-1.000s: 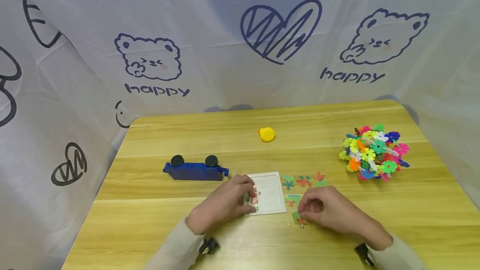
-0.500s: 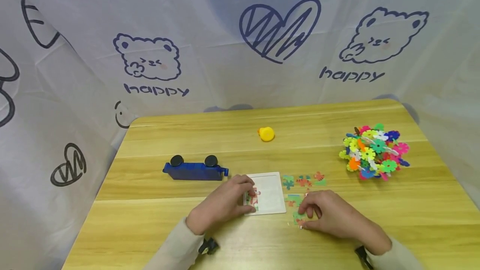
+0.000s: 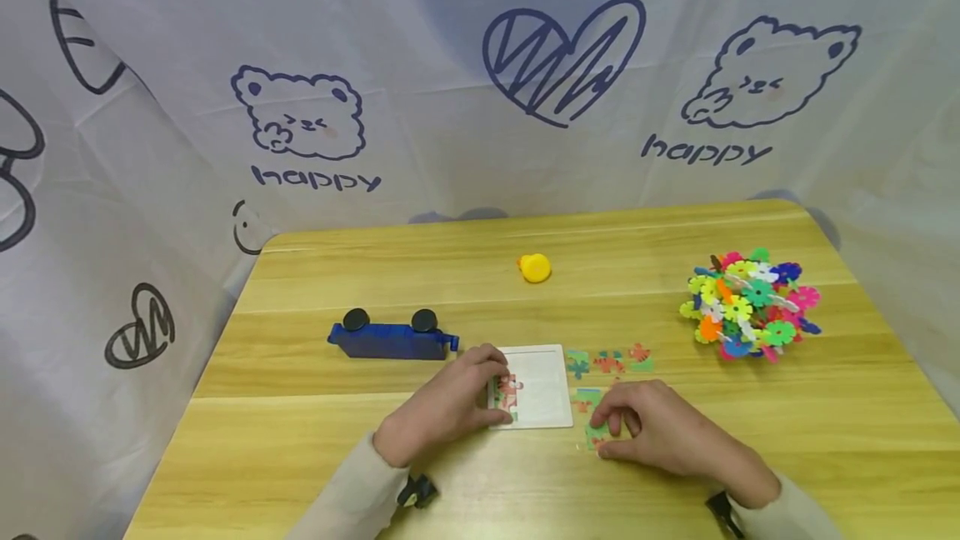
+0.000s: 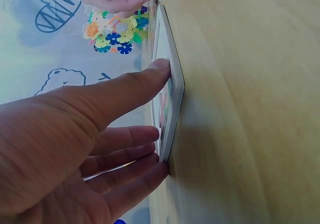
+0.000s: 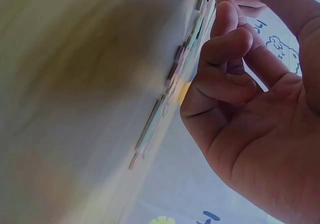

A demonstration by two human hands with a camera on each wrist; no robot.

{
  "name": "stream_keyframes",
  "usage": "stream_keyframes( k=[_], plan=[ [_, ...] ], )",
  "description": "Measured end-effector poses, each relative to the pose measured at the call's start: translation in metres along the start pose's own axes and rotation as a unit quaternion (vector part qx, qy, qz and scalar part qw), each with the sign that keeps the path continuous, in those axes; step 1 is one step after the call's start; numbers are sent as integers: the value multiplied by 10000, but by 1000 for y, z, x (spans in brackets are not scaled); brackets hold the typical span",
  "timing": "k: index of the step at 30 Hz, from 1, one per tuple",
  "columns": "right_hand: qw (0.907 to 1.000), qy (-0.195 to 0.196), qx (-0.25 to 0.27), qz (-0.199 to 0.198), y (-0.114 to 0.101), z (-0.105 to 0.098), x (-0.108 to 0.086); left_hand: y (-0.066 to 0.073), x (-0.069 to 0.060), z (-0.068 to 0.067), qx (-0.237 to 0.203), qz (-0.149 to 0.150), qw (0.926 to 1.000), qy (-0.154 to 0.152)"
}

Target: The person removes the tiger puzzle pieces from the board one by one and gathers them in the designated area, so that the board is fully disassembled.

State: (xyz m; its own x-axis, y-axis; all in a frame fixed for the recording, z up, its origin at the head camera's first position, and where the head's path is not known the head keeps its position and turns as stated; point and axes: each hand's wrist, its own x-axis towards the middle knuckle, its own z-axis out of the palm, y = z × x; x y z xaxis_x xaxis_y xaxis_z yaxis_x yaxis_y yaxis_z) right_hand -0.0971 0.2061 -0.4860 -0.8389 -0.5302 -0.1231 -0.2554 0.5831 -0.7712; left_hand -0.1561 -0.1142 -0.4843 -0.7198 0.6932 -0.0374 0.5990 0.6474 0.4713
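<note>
In the head view my left hand (image 3: 450,394) rests over the left side of a white puzzle tray (image 3: 543,390). Its thumb touches the tray's rim in the left wrist view, and the relaxed fingers touch the edge. Joined puzzle pieces (image 3: 508,394) with a red and green picture sit in the tray's left part. My right hand (image 3: 660,427) pinches a green and orange puzzle piece (image 3: 597,435) lying flat on the table, index finger at its far side and thumb at its near side. Another puzzle piece (image 3: 585,398) lies just beyond it.
More loose puzzle pieces (image 3: 609,361) lie in a row right of the tray. A blue toy vehicle (image 3: 392,342) rests on its side at left. A yellow rubber duck (image 3: 536,268) is farther back. Colourful flower-shaped plastic pieces (image 3: 750,307) are heaped at right on the wooden table (image 3: 315,440).
My right thumb and index finger have spread to opposite sides of the near puzzle piece, which has turned slightly. My left hand and the tray have stayed in place.
</note>
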Motion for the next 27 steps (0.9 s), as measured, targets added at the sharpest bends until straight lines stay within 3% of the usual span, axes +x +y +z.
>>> stream_keyframes(
  k=[12,22,27],
  plan=[
    [9997,-133,-49,-217,-15,2,17,0,0,-2,-70,-5,10000,-21],
    [9935,135,-1003,-522,-44,7,48,-1,1,-2,230,102,9997,30],
    [9900,306,-1323,-374,-50,15,71,-3,2,-1,243,109,9996,28]
  ],
)
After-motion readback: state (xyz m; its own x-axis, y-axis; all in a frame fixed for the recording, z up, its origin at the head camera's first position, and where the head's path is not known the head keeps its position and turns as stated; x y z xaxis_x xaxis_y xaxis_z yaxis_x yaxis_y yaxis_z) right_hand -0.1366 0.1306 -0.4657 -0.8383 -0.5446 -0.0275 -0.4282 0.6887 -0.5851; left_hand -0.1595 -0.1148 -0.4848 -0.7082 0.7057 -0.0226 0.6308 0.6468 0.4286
